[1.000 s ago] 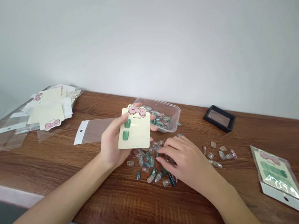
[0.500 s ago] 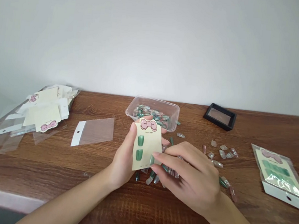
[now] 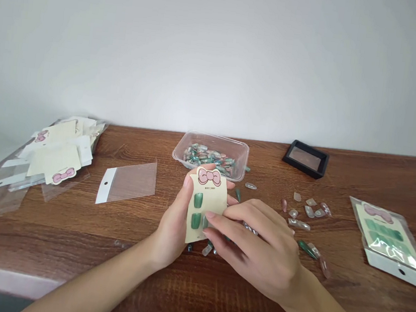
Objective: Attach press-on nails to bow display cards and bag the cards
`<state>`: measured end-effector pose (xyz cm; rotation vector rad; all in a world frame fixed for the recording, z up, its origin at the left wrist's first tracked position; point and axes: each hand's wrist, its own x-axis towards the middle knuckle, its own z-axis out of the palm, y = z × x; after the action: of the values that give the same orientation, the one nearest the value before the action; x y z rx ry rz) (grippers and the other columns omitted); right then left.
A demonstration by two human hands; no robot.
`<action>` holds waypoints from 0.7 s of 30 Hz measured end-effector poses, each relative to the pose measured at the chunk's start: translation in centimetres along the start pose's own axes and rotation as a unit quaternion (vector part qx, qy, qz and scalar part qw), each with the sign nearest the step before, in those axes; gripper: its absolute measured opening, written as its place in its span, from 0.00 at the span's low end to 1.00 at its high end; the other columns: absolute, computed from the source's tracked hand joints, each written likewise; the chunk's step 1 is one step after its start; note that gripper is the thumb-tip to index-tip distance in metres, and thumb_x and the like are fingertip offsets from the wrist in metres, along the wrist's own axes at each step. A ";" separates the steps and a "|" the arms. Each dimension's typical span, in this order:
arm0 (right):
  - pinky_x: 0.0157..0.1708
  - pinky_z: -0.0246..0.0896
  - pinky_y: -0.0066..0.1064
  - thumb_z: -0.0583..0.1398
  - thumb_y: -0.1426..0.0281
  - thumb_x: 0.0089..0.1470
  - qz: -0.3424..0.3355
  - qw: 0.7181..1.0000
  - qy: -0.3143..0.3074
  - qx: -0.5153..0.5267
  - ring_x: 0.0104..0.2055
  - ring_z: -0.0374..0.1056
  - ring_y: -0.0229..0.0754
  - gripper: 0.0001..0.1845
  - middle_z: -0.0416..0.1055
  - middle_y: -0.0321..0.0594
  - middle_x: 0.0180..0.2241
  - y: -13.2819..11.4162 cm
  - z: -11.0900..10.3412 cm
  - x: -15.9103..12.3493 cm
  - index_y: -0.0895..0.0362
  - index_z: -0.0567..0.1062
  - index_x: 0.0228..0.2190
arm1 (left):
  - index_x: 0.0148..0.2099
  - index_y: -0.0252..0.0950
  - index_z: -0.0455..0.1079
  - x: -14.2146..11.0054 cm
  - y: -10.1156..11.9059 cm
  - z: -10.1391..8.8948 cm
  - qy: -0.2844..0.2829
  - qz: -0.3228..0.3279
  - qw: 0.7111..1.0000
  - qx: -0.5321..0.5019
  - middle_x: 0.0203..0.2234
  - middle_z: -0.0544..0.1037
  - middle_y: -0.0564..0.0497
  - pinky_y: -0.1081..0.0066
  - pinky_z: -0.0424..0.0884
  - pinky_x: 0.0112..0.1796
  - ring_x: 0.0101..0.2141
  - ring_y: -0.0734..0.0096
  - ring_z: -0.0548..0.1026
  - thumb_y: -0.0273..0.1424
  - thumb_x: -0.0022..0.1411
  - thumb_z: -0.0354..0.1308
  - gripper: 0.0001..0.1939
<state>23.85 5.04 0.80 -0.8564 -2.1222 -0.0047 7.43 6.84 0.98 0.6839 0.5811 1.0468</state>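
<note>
My left hand (image 3: 171, 226) grips a cream display card (image 3: 208, 201) with a pink bow at its top, thumb along the left edge and fingers behind. Two green press-on nails, an upper one (image 3: 198, 200) and a lower one (image 3: 195, 220), sit one above the other on the card's left side. My right hand (image 3: 261, 247) pinches another green press-on nail (image 3: 205, 223) between thumb and index finger at the card's surface, beside the lower nail. Its underside is hidden, so I cannot tell whether it touches the card. Loose nails lie on the table beneath my hands, partly covered.
A clear plastic tub (image 3: 243, 157) of nails stands behind my hands. An open black frame box (image 3: 306, 159) is at the back right, a packaged nail set (image 3: 389, 242) at far right. Leftward lie a clear bag (image 3: 133, 181) and a pile of bow cards (image 3: 55, 158) and bags.
My right hand has moved the pinched nail left across the card, closer to the lower green nail. The card has shifted slightly right and down in view.
</note>
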 end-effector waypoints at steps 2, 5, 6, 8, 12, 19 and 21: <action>0.31 0.65 0.34 0.65 0.75 0.58 0.001 1.000 0.004 -0.002 0.29 0.69 0.39 0.09 0.76 0.37 0.31 0.0 0.0 0.0 0.55 0.77 0.42 | 0.69 0.45 0.53 0.0 0.0 0.0 0.001 0.001 1.000 -0.001 0.52 0.79 0.43 0.54 0.72 0.51 0.50 0.51 0.79 0.49 0.72 0.44 0.29; 0.32 0.65 0.34 0.65 0.75 0.59 -0.002 1.000 0.002 -0.005 0.30 0.69 0.38 0.09 0.76 0.37 0.31 -0.1 0.1 0.0 0.55 0.77 0.43 | 0.69 0.45 0.54 0.0 -0.1 -0.1 -0.006 0.003 1.000 -0.003 0.53 0.78 0.43 0.54 0.72 0.52 0.51 0.51 0.78 0.49 0.72 0.44 0.28; 0.32 0.65 0.34 0.65 0.75 0.59 -0.004 1.000 0.000 -0.005 0.30 0.68 0.38 0.09 0.76 0.37 0.31 -0.1 0.1 0.1 0.56 0.77 0.43 | 0.69 0.45 0.54 0.0 -0.1 -0.1 -0.007 0.003 1.000 -0.004 0.53 0.78 0.43 0.54 0.72 0.52 0.51 0.51 0.78 0.49 0.73 0.44 0.28; 0.32 0.64 0.34 0.66 0.75 0.58 -0.006 1.000 -0.001 -0.003 0.30 0.68 0.38 0.10 0.76 0.38 0.31 0.0 0.2 0.1 0.57 0.77 0.43 | 0.69 0.44 0.54 -0.1 -0.1 -0.1 -0.008 0.002 1.000 -0.004 0.53 0.78 0.43 0.55 0.71 0.53 0.51 0.52 0.78 0.49 0.73 0.44 0.28; 0.32 0.65 0.34 0.66 0.76 0.58 -0.007 1.000 -0.002 0.001 0.30 0.67 0.38 0.09 0.76 0.38 0.31 0.0 0.3 0.1 0.59 0.78 0.42 | 0.68 0.44 0.54 -0.1 -0.1 0.0 -0.005 0.004 1.000 -0.006 0.53 0.78 0.43 0.55 0.71 0.53 0.51 0.53 0.78 0.49 0.73 0.44 0.27; 0.29 0.62 0.32 0.65 0.75 0.59 0.003 1.000 -0.008 -0.008 0.28 0.64 0.37 0.04 0.74 0.37 0.28 -0.1 0.5 0.1 0.58 0.80 0.37 | 0.68 0.43 0.55 -0.1 -0.1 0.0 0.013 -0.012 1.000 -0.006 0.50 0.79 0.43 0.55 0.73 0.50 0.49 0.52 0.78 0.51 0.71 0.46 0.29; 0.29 0.61 0.32 0.64 0.75 0.60 0.000 1.000 -0.005 -0.009 0.27 0.63 0.36 0.03 0.74 0.37 0.28 -0.2 0.5 0.1 0.58 0.80 0.37 | 0.68 0.42 0.55 -0.1 -0.1 0.0 0.014 -0.015 1.000 -0.008 0.50 0.79 0.42 0.55 0.72 0.51 0.49 0.52 0.78 0.51 0.71 0.46 0.30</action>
<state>23.33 5.15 0.59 -0.8693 -2.1333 -0.0187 7.48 6.71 0.89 0.6446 0.6050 1.0333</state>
